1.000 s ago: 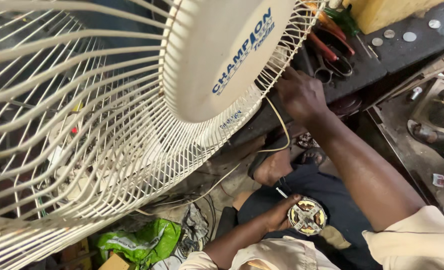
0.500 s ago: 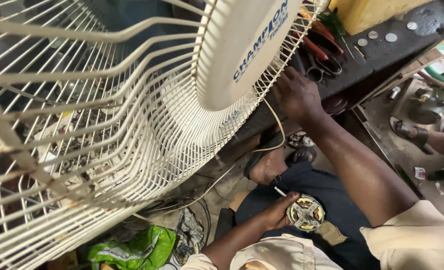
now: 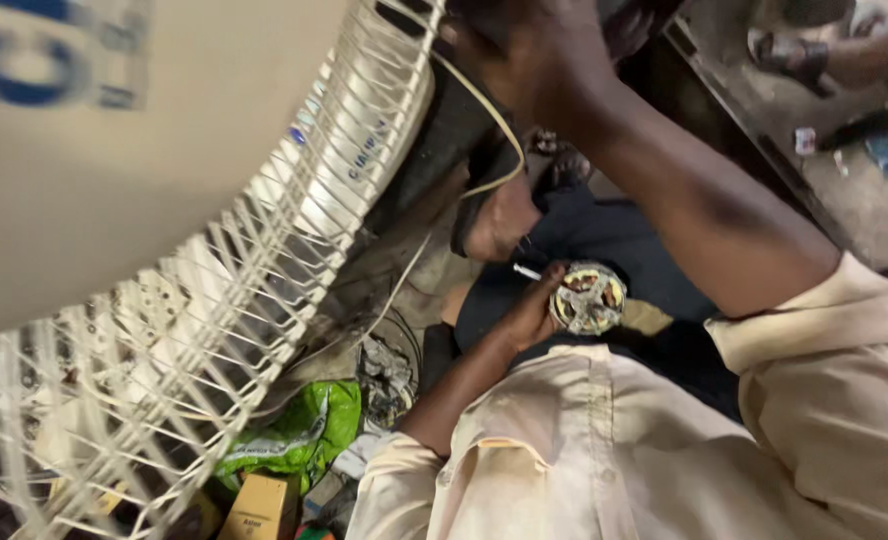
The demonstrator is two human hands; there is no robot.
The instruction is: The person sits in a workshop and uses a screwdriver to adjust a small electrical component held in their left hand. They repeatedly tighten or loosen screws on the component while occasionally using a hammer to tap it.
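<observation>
My right hand [image 3: 534,60] grips the white fan guard's [image 3: 264,290] rim at upper centre while my left hand [image 3: 534,305], mid-frame, is clamped on the fan motor [image 3: 588,297]; steadying both seems next.

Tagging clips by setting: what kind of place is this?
Probably a small fan or appliance repair workshop. The left hand holds a bare motor core, the right hand grips a white fan guard, and boxes and bags litter the floor.

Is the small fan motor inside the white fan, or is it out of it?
Out. The left hand holds the fan motor over the lap, apart from the white fan guard.
</observation>
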